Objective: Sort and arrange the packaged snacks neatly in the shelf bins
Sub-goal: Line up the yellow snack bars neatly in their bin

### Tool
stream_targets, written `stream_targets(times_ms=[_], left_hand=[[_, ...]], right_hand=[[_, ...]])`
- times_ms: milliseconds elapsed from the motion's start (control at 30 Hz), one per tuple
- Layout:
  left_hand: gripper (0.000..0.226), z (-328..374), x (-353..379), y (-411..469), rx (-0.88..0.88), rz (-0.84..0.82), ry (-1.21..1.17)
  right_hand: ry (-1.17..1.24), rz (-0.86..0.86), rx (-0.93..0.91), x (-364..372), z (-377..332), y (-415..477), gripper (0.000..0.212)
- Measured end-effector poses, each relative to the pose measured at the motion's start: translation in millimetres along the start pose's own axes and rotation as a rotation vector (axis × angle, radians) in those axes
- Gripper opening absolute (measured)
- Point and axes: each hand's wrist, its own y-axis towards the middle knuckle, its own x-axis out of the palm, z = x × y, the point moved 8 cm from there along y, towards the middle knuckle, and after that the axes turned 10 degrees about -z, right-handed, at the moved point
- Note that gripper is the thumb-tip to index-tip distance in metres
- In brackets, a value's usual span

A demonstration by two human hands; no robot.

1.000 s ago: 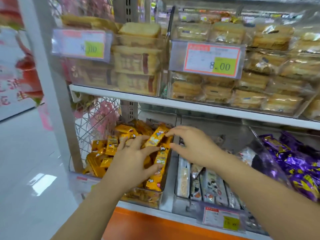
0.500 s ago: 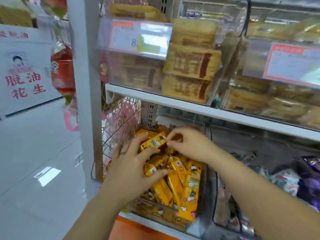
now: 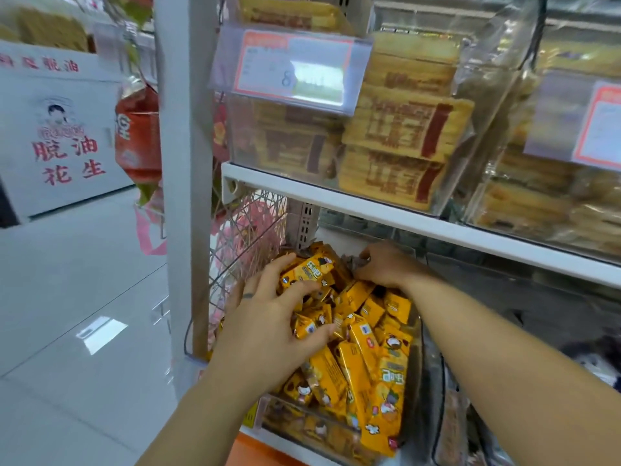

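A clear plastic bin (image 3: 336, 432) on the lower shelf is heaped with several yellow snack packets (image 3: 366, 358). My left hand (image 3: 268, 317) lies over the pile's left side, its fingers and thumb curled round a few of the packets near the top (image 3: 311, 269). At the back of the bin, under the shelf above, my right hand (image 3: 386, 264) has its fingers curled down into the packets; what they hold is hidden.
The white shelf board (image 3: 420, 216) hangs close over the bin. Above it stand clear bins of tan biscuit packs (image 3: 403, 129) with a price tag (image 3: 292, 68). A wire side panel (image 3: 245, 237) and grey upright post (image 3: 184, 163) bound the left. Tiled aisle floor (image 3: 74, 314) lies beyond.
The camera has swung left and closer to the yellow bin. Both hands have pushed deeper toward the bin's back, the left curling round packets near the top of the heap.
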Motion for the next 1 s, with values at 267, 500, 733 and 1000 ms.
stream_targets(times_ms=[267, 500, 733, 1000], left_hand=[[0.06, 3, 1, -1, 0.019, 0.017, 0.027], [0.049, 9, 2, 1, 0.043, 0.067, 0.053], [0.047, 26, 15, -1, 0.106, 0.043, 0.196], [0.052, 33, 24, 0, 0.145, -0.021, 0.187]], right_hand=[[0.092, 0.017, -0.045, 8, -4, -2, 0.051], [0.068, 0.29, -0.282, -14, -25, -66, 0.043], [0.16, 0.375, -0.112, -19, 48, -147, 0.04], [-0.001, 0.352, 0.006, -20, 57, -168, 0.046]])
